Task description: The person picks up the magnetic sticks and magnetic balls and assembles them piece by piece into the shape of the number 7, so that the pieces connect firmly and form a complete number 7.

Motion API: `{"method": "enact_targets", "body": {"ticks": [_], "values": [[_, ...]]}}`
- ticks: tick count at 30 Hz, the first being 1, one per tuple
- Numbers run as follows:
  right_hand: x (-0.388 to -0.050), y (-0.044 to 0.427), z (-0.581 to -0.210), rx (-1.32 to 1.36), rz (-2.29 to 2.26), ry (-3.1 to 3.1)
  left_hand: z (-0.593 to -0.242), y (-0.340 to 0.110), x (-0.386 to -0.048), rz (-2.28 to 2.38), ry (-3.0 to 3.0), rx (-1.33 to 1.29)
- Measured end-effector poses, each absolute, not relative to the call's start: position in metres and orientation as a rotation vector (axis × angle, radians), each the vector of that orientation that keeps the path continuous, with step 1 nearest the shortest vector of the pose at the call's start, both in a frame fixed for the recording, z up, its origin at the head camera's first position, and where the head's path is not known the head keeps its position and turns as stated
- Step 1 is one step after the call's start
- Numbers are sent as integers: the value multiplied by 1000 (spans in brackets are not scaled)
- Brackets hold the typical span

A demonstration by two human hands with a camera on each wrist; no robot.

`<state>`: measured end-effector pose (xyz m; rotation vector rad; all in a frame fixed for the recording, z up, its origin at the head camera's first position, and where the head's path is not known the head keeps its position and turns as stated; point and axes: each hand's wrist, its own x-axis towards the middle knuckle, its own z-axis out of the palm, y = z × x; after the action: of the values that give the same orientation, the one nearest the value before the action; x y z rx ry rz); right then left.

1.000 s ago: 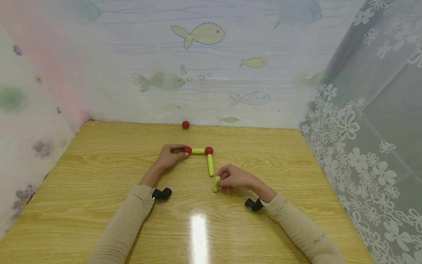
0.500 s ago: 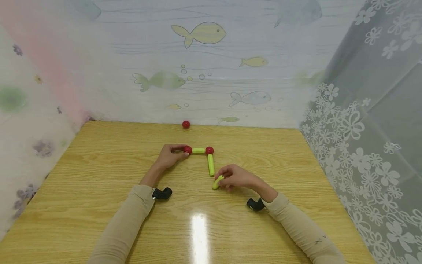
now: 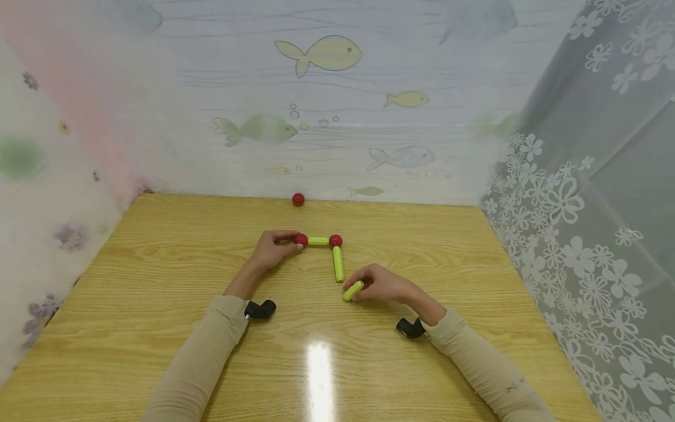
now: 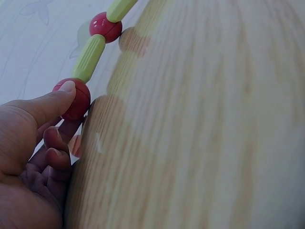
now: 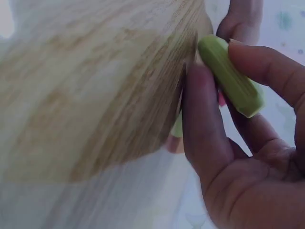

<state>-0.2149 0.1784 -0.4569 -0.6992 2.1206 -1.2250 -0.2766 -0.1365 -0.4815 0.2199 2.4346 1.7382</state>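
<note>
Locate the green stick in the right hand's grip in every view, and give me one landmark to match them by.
Head: green stick slightly right of centre, in the lower half, held by the right hand.
Left wrist: not in it; the two sticks there touch red balls.
Right wrist: right of centre, upper half, slanting.
Shared landmark: the wooden table.

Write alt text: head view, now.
The left hand pinches a red ball joined by a green rod to a second red ball, from which another rod points to the near side; the right hand holds a separate rod. A third red ball sits far back on the wooden table.
</note>
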Motion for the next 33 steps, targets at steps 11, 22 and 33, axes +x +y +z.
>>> {"method": "enact_targets", "body": {"ticks": [11,22,33], "values": [[-206,176,-446,-732,-960,2406,-485,-136,-275,1730,2468,215],[-206,176,-448,-613,-1073,2290,-484,-135,-272,1728,2470,205],[-204,174,-452,-500,-1217,2081,-468,-131,-261,1733,2442,208]]}}
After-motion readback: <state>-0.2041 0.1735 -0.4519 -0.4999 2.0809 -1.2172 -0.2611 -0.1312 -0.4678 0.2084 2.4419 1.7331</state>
